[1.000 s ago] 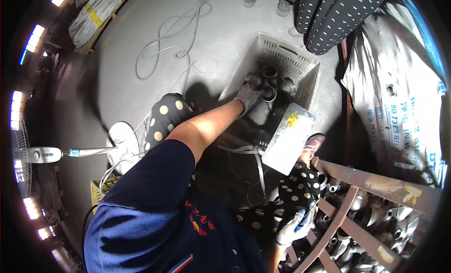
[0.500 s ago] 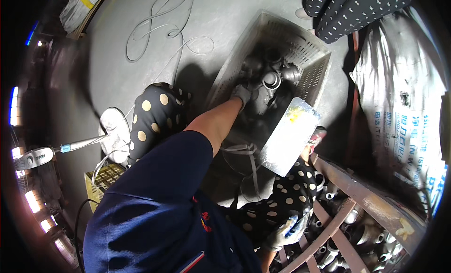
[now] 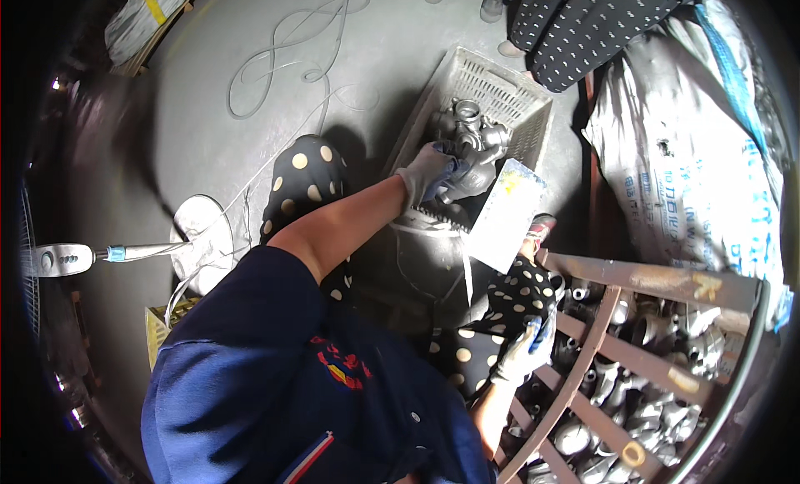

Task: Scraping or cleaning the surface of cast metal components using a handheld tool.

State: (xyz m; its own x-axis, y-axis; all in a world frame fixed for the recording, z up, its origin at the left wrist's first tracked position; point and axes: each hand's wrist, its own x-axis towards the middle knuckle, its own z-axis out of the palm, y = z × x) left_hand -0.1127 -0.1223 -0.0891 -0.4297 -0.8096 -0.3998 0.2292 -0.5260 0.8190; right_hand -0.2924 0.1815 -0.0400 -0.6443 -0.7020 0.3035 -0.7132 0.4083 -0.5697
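Note:
My left hand, in a white and blue work glove, reaches into a grey plastic crate. Its fingers are closed on a grey metal casting, partly covering it. Several similar metal castings with round openings lie beyond it in the crate. My right hand, also gloved, rests by my right thigh above a rusty metal frame. Its fingers look loosely stretched, with nothing visible in them. A pale rectangular board with a yellow patch lies across the crate's near right side.
A bin with rusty bars holds many castings at lower right. White printed sacks stand on the right. Another person's patterned trousers are beyond the crate. A fan base stands left, near a loose cable on the floor.
The view has shifted and the castings look brighter. My left hand shows more fully at the castings, its fingers curled round one. My right hand appears higher in view, still by my thigh.

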